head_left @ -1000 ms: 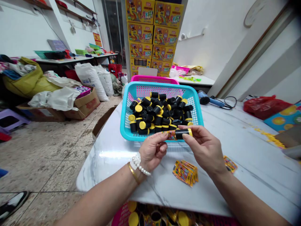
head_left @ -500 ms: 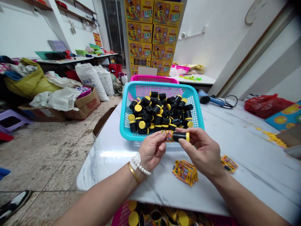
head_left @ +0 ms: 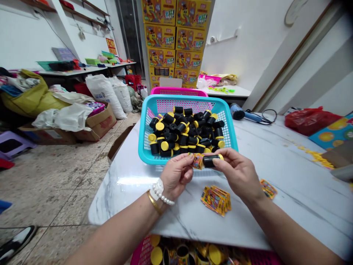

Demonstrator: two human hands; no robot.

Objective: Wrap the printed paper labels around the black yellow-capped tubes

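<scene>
My left hand [head_left: 176, 176] pinches a small orange printed sleeve [head_left: 196, 161] between thumb and fingers. Its right end meets or nearly meets a short black cylindrical container [head_left: 210, 161] with a yellow cap, lying sideways in the fingers of my right hand [head_left: 240, 175]. Just behind both hands stands a turquoise plastic basket [head_left: 143, 154] heaped with similar black containers [head_left: 183, 139]. On the table below my hands lies a fanned stack of flat printed sleeves [head_left: 216, 200]. More printed sleeves [head_left: 268, 188] lie beyond my right wrist, partly hidden by it.
The marbled white table [head_left: 132, 198] carries a blue corded tool [head_left: 252, 116], a red plastic bag [head_left: 311, 123] and scattered yellow bits [head_left: 317, 159]. Below its front edge, a pink basket [head_left: 142, 250] holds sleeved containers. Yellow cartons [head_left: 190, 40] are stacked behind.
My right fingers have shifted around the capped end of the container, covering more of the cap. The left hand keeps its pinch on the sleeve. The view has shifted slightly.
</scene>
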